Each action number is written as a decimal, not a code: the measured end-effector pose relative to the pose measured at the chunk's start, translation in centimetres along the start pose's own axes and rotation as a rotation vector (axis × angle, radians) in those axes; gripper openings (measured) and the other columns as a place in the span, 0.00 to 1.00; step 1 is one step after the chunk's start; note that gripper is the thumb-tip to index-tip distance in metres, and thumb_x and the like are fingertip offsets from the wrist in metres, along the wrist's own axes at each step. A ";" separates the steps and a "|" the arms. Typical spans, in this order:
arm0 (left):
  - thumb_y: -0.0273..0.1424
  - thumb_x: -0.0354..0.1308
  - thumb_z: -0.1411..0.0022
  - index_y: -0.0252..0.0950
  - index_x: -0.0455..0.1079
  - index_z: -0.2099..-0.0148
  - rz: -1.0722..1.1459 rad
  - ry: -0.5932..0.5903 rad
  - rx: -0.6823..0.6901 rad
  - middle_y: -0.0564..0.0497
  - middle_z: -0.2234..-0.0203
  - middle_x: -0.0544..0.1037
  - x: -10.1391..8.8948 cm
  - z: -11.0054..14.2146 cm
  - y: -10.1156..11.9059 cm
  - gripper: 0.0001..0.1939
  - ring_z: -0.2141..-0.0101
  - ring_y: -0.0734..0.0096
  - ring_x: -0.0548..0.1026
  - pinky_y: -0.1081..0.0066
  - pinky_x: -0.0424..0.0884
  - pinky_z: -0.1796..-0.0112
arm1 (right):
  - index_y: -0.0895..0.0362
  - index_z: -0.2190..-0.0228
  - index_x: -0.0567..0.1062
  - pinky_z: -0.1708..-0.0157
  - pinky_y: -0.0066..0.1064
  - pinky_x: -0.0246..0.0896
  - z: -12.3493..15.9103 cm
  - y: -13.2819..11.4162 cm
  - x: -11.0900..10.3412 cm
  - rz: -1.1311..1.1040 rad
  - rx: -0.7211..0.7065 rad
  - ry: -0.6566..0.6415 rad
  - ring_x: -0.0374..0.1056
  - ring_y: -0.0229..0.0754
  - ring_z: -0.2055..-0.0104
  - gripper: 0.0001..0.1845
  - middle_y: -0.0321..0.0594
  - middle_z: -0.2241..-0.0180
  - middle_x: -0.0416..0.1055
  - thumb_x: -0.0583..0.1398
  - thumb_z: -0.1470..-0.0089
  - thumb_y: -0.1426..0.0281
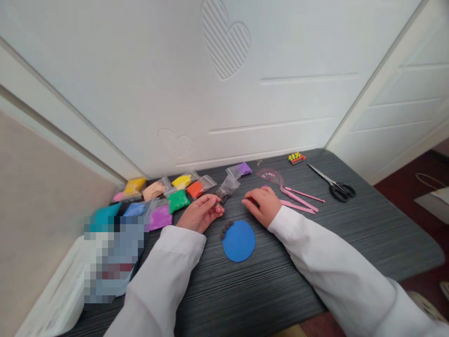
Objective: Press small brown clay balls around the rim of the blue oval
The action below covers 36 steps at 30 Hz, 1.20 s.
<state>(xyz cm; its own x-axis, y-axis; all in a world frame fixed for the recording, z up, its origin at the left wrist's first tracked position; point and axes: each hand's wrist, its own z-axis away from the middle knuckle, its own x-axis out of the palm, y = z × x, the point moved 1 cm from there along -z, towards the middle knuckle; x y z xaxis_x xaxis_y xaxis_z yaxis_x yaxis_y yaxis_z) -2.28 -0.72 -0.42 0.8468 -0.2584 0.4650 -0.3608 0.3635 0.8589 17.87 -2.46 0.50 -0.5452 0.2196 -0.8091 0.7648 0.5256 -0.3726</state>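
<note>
A flat blue clay disc [239, 241] lies on the table in front of me, with several small dark clay balls [226, 229] along its upper left edge. My left hand [200, 213] is just above and left of the disc. Its thumb and fingers are closed on a bit of dark clay [219, 203]. Just behind those fingertips is a clear zip bag [228, 185] with dark clay in it. My right hand [264, 205] rests above and right of the disc, fingers curled together; what they hold, if anything, is hidden.
Bags of coloured clay, such as green [178, 201] and orange [195, 188], line the back left. A white tray [75, 276] stands at the left. On the right are pink tools [301, 199], a protractor [271, 176], black-handled scissors [338, 189] and a small colourful item [296, 158].
</note>
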 end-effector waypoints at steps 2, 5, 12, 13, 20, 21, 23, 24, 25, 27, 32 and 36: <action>0.29 0.57 0.49 0.32 0.65 0.68 0.006 -0.014 0.008 0.54 0.84 0.69 0.0 0.0 -0.1 0.06 0.76 0.77 0.71 0.77 0.68 0.72 | 0.57 0.73 0.67 0.63 0.33 0.48 0.0 -0.1 -0.1 0.010 0.010 0.003 0.63 0.36 0.71 0.13 0.35 0.75 0.69 0.52 0.48 0.60; 0.29 0.58 0.50 0.32 0.65 0.69 0.010 -0.012 0.019 0.55 0.85 0.69 0.0 -0.1 -0.2 0.06 0.77 0.77 0.70 0.77 0.67 0.73 | 0.57 0.72 0.68 0.63 0.33 0.48 0.0 -0.2 -0.1 0.021 0.003 0.013 0.63 0.37 0.70 0.11 0.36 0.75 0.68 0.52 0.48 0.62; 0.29 0.60 0.53 0.32 0.64 0.70 0.000 0.041 0.025 0.54 0.83 0.71 0.4 0.1 -0.4 0.08 0.75 0.76 0.72 0.78 0.67 0.72 | 0.57 0.61 0.67 0.60 0.34 0.50 0.2 -0.2 0.2 0.007 -0.069 0.043 0.63 0.40 0.60 0.12 0.41 0.65 0.69 0.49 0.48 0.74; 0.29 0.60 0.53 0.32 0.64 0.70 0.002 0.043 0.021 0.53 0.82 0.72 0.5 0.1 -0.4 0.09 0.75 0.76 0.72 0.77 0.67 0.72 | 0.57 0.60 0.67 0.60 0.35 0.51 0.3 -0.2 0.2 0.003 -0.076 0.047 0.62 0.41 0.60 0.13 0.42 0.64 0.69 0.48 0.48 0.74; 0.27 0.62 0.56 0.31 0.64 0.69 0.039 0.033 0.012 0.52 0.80 0.72 0.7 0.1 -0.3 0.10 0.75 0.76 0.73 0.76 0.67 0.72 | 0.57 0.68 0.67 0.61 0.37 0.53 0.3 -0.2 -0.1 -0.016 -0.104 0.035 0.64 0.40 0.68 0.07 0.39 0.72 0.69 0.51 0.47 0.69; 0.26 0.62 0.56 0.31 0.64 0.69 0.044 0.029 0.011 0.53 0.80 0.72 0.7 0.1 -0.3 0.10 0.75 0.76 0.73 0.76 0.67 0.72 | 0.57 0.70 0.67 0.62 0.38 0.53 0.3 -0.2 -0.2 -0.017 -0.102 0.036 0.64 0.40 0.70 0.07 0.39 0.74 0.68 0.52 0.48 0.67; 0.26 0.62 0.56 0.31 0.65 0.69 0.051 0.021 0.009 0.53 0.80 0.72 0.8 0.1 -0.3 0.10 0.75 0.76 0.73 0.75 0.67 0.71 | 0.58 0.70 0.67 0.63 0.37 0.54 0.4 -0.4 -0.4 -0.021 -0.096 0.047 0.63 0.40 0.71 0.07 0.38 0.76 0.67 0.54 0.50 0.66; 0.25 0.62 0.57 0.31 0.65 0.69 0.054 0.017 0.009 0.53 0.80 0.72 0.8 0.1 -0.3 0.11 0.75 0.76 0.72 0.75 0.67 0.71 | 0.58 0.69 0.68 0.63 0.37 0.55 0.4 -0.5 -0.5 -0.026 -0.095 0.054 0.63 0.41 0.70 0.07 0.39 0.75 0.67 0.54 0.50 0.67; 0.25 0.62 0.57 0.31 0.65 0.69 0.057 0.015 0.010 0.53 0.80 0.72 0.8 0.1 -0.3 0.11 0.75 0.76 0.72 0.75 0.67 0.71 | 0.58 0.68 0.68 0.62 0.37 0.55 0.4 -0.6 -0.5 -0.034 -0.097 0.059 0.63 0.41 0.67 0.07 0.41 0.72 0.68 0.54 0.50 0.68; 0.24 0.62 0.58 0.31 0.65 0.69 0.061 0.014 0.015 0.54 0.80 0.72 0.8 0.2 -0.4 0.11 0.75 0.76 0.72 0.74 0.67 0.70 | 0.59 0.63 0.67 0.60 0.36 0.55 0.5 -0.8 -0.4 -0.053 -0.101 0.063 0.62 0.42 0.61 0.10 0.43 0.66 0.68 0.52 0.49 0.71; 0.25 0.62 0.57 0.31 0.65 0.69 0.075 0.031 0.032 0.53 0.80 0.73 0.7 0.4 -0.3 0.11 0.74 0.76 0.72 0.74 0.67 0.69 | 0.59 0.61 0.66 0.60 0.36 0.56 1.0 -1.0 0.0 -0.093 -0.125 0.019 0.62 0.41 0.60 0.11 0.44 0.65 0.68 0.48 0.46 0.73; 0.27 0.60 0.54 0.30 0.66 0.69 0.077 0.043 0.023 0.51 0.79 0.73 0.5 0.5 -0.3 0.08 0.74 0.76 0.72 0.75 0.67 0.70 | 0.57 0.72 0.67 0.63 0.36 0.56 1.3 -1.4 -0.3 -0.115 -0.169 -0.077 0.62 0.39 0.69 0.05 0.38 0.74 0.68 0.53 0.49 0.70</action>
<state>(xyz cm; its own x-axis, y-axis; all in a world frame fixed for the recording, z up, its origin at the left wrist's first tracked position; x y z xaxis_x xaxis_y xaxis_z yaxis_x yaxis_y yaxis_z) -1.96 -1.43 -0.36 0.8318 -0.1916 0.5209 -0.4342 0.3600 0.8258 17.44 -4.35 0.63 -0.5924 0.0903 -0.8006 0.6274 0.6751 -0.3881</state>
